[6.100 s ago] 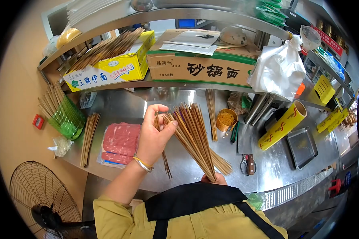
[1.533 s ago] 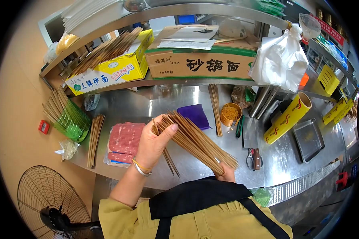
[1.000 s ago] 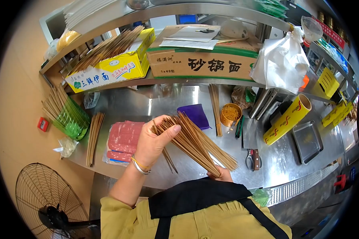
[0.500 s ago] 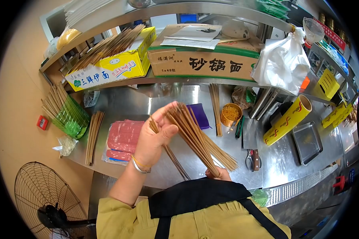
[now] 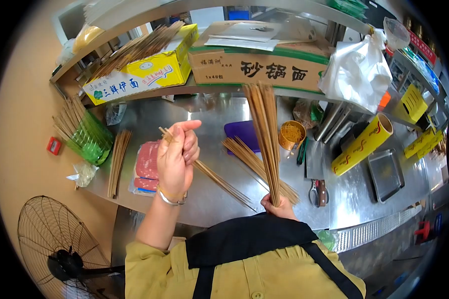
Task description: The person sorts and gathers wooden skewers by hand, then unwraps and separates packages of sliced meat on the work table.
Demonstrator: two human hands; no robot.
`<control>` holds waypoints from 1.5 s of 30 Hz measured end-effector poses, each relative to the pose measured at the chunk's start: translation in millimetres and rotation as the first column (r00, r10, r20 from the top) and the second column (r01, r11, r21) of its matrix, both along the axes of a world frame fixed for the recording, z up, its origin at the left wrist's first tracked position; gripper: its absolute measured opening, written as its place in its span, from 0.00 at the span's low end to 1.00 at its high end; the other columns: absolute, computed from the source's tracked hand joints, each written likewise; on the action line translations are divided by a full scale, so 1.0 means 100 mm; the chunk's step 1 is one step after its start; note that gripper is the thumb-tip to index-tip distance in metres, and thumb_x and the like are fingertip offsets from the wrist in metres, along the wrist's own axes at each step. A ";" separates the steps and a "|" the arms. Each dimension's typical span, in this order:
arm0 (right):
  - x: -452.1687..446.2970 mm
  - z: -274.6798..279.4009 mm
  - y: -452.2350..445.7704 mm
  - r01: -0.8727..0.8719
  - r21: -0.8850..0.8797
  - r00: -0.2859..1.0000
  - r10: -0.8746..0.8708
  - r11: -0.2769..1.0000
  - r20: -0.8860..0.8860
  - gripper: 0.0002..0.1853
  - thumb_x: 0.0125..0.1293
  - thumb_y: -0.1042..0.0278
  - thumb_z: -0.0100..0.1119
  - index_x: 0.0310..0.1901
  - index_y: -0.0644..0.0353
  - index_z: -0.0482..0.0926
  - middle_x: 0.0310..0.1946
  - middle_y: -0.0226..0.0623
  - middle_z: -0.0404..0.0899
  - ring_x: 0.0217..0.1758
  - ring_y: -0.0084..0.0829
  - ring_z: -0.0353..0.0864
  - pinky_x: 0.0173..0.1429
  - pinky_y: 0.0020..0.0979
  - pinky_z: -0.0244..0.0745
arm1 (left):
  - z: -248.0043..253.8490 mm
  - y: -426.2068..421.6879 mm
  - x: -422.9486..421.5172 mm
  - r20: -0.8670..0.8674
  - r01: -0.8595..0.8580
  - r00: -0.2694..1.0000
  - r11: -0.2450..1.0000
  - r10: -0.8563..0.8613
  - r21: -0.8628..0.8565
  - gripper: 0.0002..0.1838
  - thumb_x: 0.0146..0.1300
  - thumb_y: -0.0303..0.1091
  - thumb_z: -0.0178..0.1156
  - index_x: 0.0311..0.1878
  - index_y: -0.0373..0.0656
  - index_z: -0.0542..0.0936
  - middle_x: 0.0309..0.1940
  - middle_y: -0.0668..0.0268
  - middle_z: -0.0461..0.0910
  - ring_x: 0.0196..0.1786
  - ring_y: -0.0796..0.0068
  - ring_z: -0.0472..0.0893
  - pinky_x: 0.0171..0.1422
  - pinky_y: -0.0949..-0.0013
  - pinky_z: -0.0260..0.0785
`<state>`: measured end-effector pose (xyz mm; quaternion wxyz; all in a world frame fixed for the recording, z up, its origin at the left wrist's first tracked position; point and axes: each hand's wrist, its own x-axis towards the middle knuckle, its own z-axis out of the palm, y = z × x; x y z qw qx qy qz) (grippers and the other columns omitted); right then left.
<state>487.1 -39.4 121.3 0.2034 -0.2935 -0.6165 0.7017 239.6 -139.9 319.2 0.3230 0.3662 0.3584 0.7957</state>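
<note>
My right hand (image 5: 283,208) is closed around the lower end of a thick bundle of bamboo skewers (image 5: 265,139), which stands nearly upright and fans out slightly at the top. A few thin skewers (image 5: 222,185) are gripped in my left hand (image 5: 172,164), their long ends slanting down to the right. Its index finger points out to the right. Behind the upright bundle, another pile of skewers (image 5: 249,158) lies slantwise on the steel table, partly hidden, its upper end by a purple item (image 5: 234,130). Pink sliced packs (image 5: 147,162) lie left of my left hand.
Loose skewers (image 5: 118,164) lie near a green container of skewers (image 5: 92,139). To the right are a tub of yellow shreds (image 5: 290,133), a cleaver (image 5: 314,164), scissors (image 5: 313,193), a yellow roll (image 5: 361,144) and a metal tray (image 5: 385,174). Cartons (image 5: 259,67) fill the shelf; a fan (image 5: 60,239) stands left.
My left hand has moved left, away from the large bundle, with a few skewers in it. The bundle in my right hand has swung from leaning left to almost upright.
</note>
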 end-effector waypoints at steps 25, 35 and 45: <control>-0.73 0.32 0.02 -0.648 -0.320 0.762 0.580 0.692 -0.289 0.12 0.65 0.58 0.54 0.40 0.59 0.76 0.29 0.31 0.79 0.31 0.21 0.77 0.33 0.25 0.73 | -0.75 -0.09 0.84 -0.999 0.229 -0.023 0.973 -0.027 -0.032 0.19 0.48 0.44 0.68 0.39 0.44 0.76 0.38 0.62 0.72 0.45 0.63 0.74 0.49 0.63 0.67; -0.88 0.41 0.16 -0.622 -0.074 0.773 0.626 0.780 0.098 0.04 0.60 0.68 0.59 0.32 0.58 0.76 0.21 0.24 0.75 0.26 0.16 0.71 0.32 0.22 0.67 | -1.26 -0.24 0.39 0.085 -0.056 0.992 0.945 0.088 -0.324 0.40 0.54 0.37 0.67 0.64 0.40 0.54 0.51 0.59 0.69 0.60 0.62 0.69 0.63 0.62 0.61; -1.24 -1.05 -0.06 -0.341 0.409 0.902 0.418 0.846 -0.111 0.14 0.58 0.58 0.62 0.39 0.60 0.77 0.31 0.43 0.78 0.35 0.36 0.76 0.42 0.34 0.71 | -1.18 0.00 0.60 -0.457 -0.093 0.887 0.945 -0.064 -0.313 0.10 0.53 0.17 0.61 0.36 0.40 0.72 0.34 0.65 0.72 0.41 0.73 0.76 0.50 0.69 0.68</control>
